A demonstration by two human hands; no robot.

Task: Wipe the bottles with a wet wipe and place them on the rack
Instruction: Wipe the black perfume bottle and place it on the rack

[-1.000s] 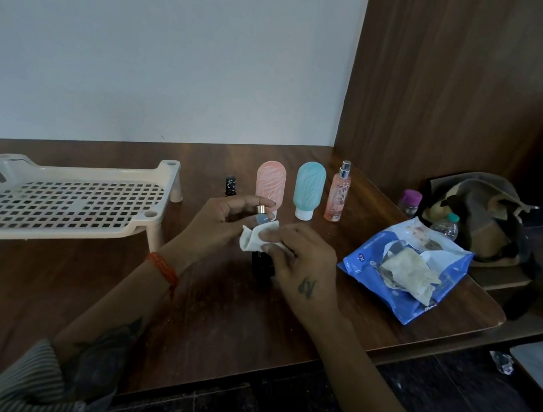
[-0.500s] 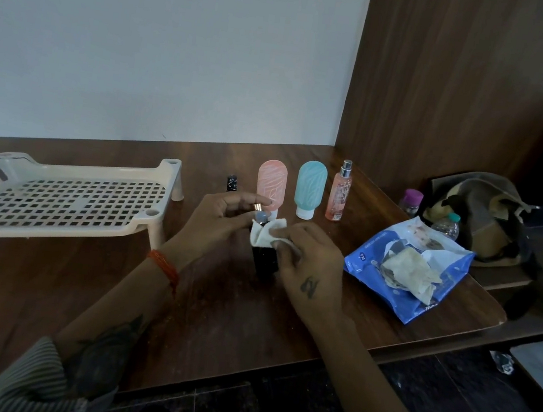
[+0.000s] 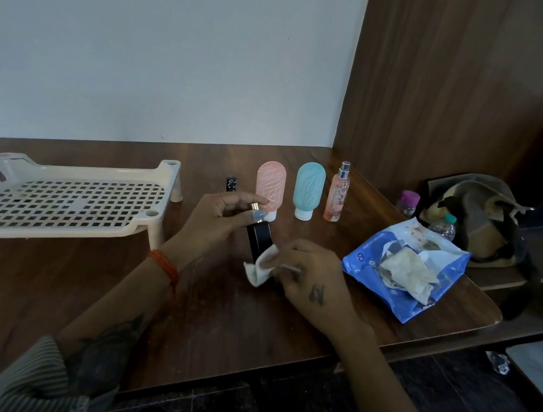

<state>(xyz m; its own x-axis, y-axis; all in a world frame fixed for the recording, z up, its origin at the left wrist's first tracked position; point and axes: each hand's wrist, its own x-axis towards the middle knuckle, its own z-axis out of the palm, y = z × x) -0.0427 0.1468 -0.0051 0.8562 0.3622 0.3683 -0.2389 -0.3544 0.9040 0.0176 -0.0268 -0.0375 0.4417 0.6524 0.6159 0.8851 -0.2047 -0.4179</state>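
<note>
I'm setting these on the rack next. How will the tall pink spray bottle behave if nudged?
The pink spray bottle stands tall and narrow on a small base, so it probably tips easily. It looks see-through and hard, so likely rigid, maybe breakable. Once toppled, its round body would likely roll across the wooden table.

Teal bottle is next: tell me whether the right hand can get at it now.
Probably not yet: the right hand grips the white wet wipe against the black bottle. The path to the teal bottle looks free.
</note>
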